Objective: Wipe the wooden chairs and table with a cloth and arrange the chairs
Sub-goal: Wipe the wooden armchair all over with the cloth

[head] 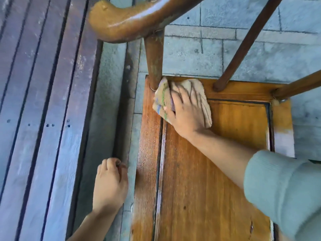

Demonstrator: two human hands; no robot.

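Note:
I look straight down on a wooden chair seat (217, 171), orange-brown with a framed centre panel. My right hand (184, 112) lies flat with spread fingers on a beige cloth (194, 87) with coloured stripes, pressing it onto the seat's far left corner. The cloth touches the base of a round post (154, 61) that rises to the curved armrest (125, 23). My left hand (109, 185) hangs beside the seat's left edge with fingers loosely curled, holding nothing. A slatted wooden table top (43, 101) fills the left side.
A second thin spindle (243, 44) and a rail (298, 86) rise from the seat's far right side. Grey paving blocks (260, 54) lie below and beyond the chair. A narrow gap of pavement separates chair and table.

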